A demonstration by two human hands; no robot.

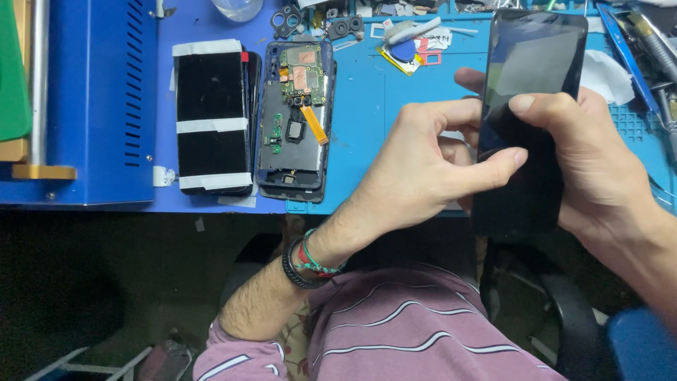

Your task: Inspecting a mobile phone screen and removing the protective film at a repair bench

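Note:
A black phone screen panel (530, 77) is held upright over the front edge of the blue work mat (367, 127). My right hand (599, 155) grips its right side, thumb laid across the glass. My left hand (423, 169) holds the left side, thumb and forefinger pinching its edge. To the left on the mat lies an opened phone body (296, 120) with its green circuit board and orange flex cable showing. Beside it lies a black panel (210, 116) banded with white tape strips.
A blue machine housing (99, 99) stands at the left. Small parts, camera rings (285, 20) and a blue pick (403, 51) are scattered along the mat's far edge. Tools lie at the far right (652, 49). A chair and dark floor are below.

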